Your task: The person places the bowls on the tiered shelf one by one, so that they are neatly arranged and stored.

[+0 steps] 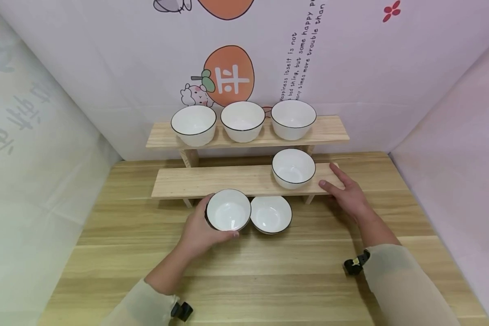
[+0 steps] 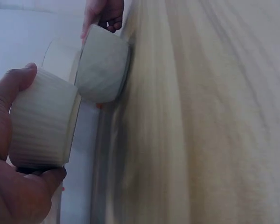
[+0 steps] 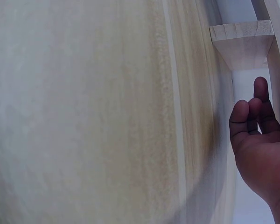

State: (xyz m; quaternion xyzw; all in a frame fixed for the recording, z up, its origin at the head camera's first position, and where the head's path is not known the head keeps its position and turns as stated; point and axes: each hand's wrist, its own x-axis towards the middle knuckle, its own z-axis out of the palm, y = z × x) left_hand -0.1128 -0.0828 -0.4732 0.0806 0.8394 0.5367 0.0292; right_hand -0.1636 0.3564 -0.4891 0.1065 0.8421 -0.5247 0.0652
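Note:
My left hand (image 1: 201,231) holds a white, dark-rimmed bowl (image 1: 229,210) by its side, thumb in front and fingers behind. The bowl hangs by the front edge of the lower wooden shelf (image 1: 203,182); its ribbed outside (image 2: 42,121) shows in the left wrist view. Just right of it, a similar bowl (image 1: 271,215) sits on the table, its back edge hidden by the shelf. My right hand (image 1: 350,197) grips the lower shelf's right end, thumb on top; several fingers (image 3: 241,112) show below the board. A bowl (image 1: 294,168) stands on that shelf, left of this hand.
The upper wooden shelf (image 1: 330,130) carries three like bowls: a left one (image 1: 194,126), a middle one (image 1: 242,121) and a right one (image 1: 293,119). A wooden support (image 3: 242,42) stands under the lower shelf. Printed cloth (image 1: 126,68) hangs behind and at both sides of the wood-grain table (image 1: 269,276).

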